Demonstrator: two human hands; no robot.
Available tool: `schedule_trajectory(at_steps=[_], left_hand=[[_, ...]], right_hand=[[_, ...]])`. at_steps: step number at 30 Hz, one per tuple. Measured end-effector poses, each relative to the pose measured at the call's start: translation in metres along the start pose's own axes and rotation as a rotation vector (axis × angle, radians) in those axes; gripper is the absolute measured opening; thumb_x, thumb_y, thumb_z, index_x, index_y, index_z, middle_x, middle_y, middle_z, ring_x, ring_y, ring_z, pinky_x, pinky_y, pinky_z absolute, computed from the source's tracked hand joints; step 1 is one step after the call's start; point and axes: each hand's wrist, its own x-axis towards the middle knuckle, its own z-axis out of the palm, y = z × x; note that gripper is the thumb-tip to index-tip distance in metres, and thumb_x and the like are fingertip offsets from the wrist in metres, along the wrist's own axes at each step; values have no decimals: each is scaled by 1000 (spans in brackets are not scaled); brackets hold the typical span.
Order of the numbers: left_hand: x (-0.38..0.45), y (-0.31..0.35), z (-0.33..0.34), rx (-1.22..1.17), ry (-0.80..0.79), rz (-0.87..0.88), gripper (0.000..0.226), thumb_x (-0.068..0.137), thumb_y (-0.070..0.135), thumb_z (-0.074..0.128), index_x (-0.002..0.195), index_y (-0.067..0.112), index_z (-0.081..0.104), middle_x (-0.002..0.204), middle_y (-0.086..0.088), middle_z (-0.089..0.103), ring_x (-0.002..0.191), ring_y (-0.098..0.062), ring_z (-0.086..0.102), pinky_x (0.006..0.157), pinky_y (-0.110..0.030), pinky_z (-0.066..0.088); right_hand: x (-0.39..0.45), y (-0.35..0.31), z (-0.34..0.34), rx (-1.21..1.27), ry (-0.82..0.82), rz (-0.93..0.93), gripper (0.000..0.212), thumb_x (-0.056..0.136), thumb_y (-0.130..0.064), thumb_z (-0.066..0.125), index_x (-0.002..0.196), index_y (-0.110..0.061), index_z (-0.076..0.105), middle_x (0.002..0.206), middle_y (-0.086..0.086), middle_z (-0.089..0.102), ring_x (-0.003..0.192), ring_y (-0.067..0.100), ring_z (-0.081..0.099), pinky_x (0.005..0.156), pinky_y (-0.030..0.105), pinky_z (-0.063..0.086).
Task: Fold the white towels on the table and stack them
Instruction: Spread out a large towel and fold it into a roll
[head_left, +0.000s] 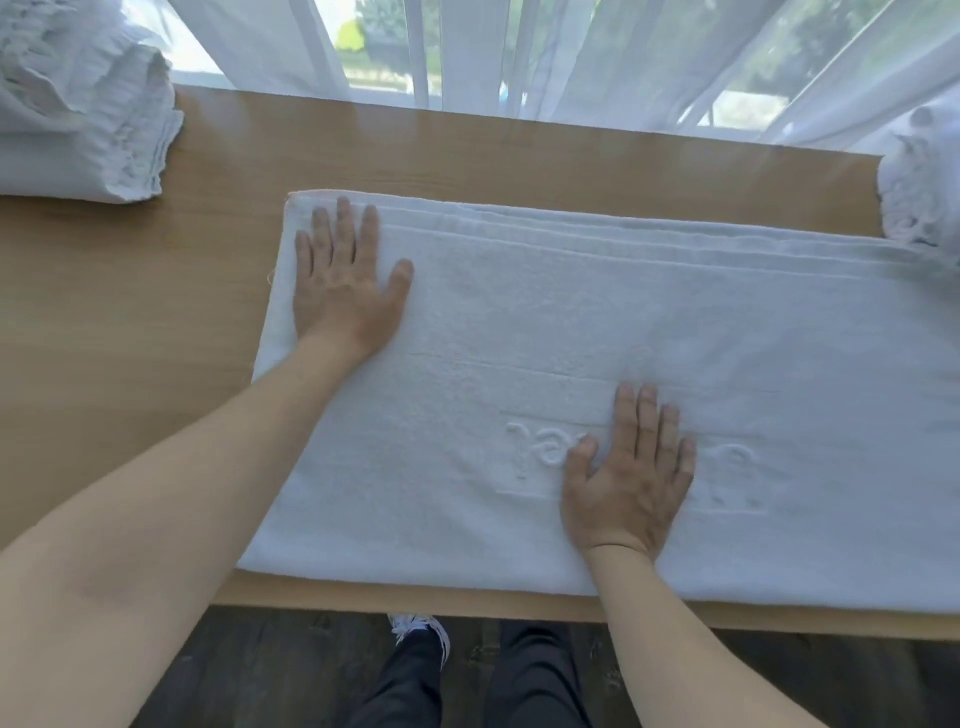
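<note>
Fingers (340, 234) of the left hand (345, 291) lie straight and slightly spread, thumb out to the side, palm flat on the white towel (519, 322); nothing is gripped. Right hand (631, 467) likewise flat, digits extended and close together, pressing down on the cloth with no hold on it.

Towel: spread lengthwise across the tabletop (156, 291), folded at least once, as layered hems show along its far long edge. Near long edge lies just inside the tabletop's near edge. Left short edge sits about mid-table; the right end runs out of view past the frame's right side.

Left hand sits at the towel's far left corner, fingertips just short of the hem bands. Right hand sits nearer the near edge, toward the towel's middle, covering part of an embossed panel with raised lettering (519, 449); the letters are partly hidden and cannot be read.

Far left corner of the tabletop: a pile of white towels (83, 114), edges ragged, well apart from the spread towel. Far right corner: another mass of white cloth (919, 182), touching or overlapping the spread towel's far edge; blur there makes it hard to tell which.

Sheer white curtains (519, 52) hang behind the tabletop's far edge. Below the near edge: dark floor, dark trousers (535, 675), one white shoe (421, 626).
</note>
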Motion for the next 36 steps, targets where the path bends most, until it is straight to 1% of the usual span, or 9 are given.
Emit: schedule_trajectory(at_steps=[7,11,13,16,19,22,27,31,36], left_hand=[[-151,108,52,-71,-32,449,69,100,49,31,159,14,26,168,-9,15,155,-32,10,124,-52,12],[-172,124,57,-88,-11,486,54,104,32,31,155,15,37,164,-6,27,153,-29,22,119,-51,23],[-157,124,48,-94,-14,508,52,104,32,31,153,19,42,162,-3,31,151,-28,27,120,-49,24],[-119,133,39,-64,-72,472,57,103,42,20,158,30,24,167,4,14,155,-23,12,125,-44,10],[-78,160,40,-45,-87,359,59,106,49,18,159,34,-2,165,9,-16,155,-23,-12,123,-41,-11],[-45,204,35,-79,-95,321,60,107,44,28,161,29,6,168,3,-9,155,-29,-12,123,-43,-9],[-1,270,26,-159,-107,354,60,105,42,42,160,24,23,168,-1,17,155,-24,8,123,-36,1],[22,296,16,-244,-15,254,46,95,42,64,135,22,58,133,-5,55,130,-29,42,110,-36,27],[28,295,8,-316,68,345,16,93,30,70,98,15,72,95,-1,67,103,-28,55,93,-34,34]], right_hand=[[0,0,-4,14,-35,0,68,93,-37,37,159,-21,28,166,1,22,154,24,17,124,51,11],[1,-3,-9,31,-110,-2,65,96,-39,14,160,-26,13,167,-4,8,155,18,5,125,48,3],[1,-4,-16,63,-112,-19,63,98,-38,16,159,-25,22,166,-2,18,154,21,16,124,48,10],[23,16,-25,255,16,-108,48,96,-30,37,133,-16,64,132,6,63,115,31,59,98,46,43],[82,57,-40,401,106,-138,31,91,-17,46,109,-5,69,99,13,65,91,37,62,83,46,50],[151,103,-60,385,69,17,31,94,-3,53,122,-2,64,115,20,59,105,40,59,92,44,46],[241,157,-83,242,-32,8,45,103,-16,43,147,-20,46,151,7,38,123,33,49,93,40,43],[283,174,-85,167,-171,-66,38,104,-21,42,142,-20,50,151,3,40,124,33,51,92,39,42],[304,172,-86,83,-228,-69,11,104,-18,43,110,-14,51,121,7,46,84,30,53,68,34,36]])
